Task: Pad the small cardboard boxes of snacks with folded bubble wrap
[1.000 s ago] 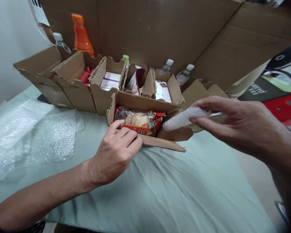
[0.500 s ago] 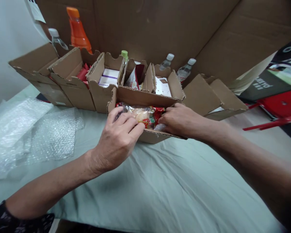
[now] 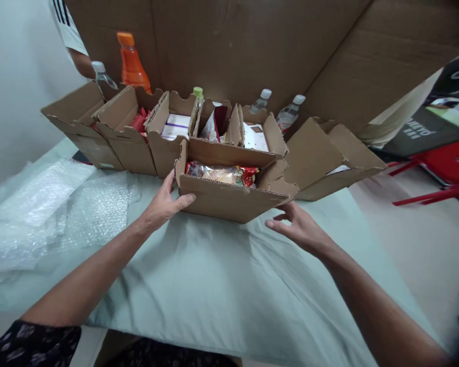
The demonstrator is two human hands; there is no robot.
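Mid-frame, my left hand clasps the carton, best kept level, my right hand open at its corner.

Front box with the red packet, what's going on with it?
The person's left hand has its grip on the left end of the front box. The right hand, thumb and fingers apart, is by the right end; contact there is unclear. The box stands open on the pale green cloth, with the red packet lying inside. Bubble wrap lies to the left.
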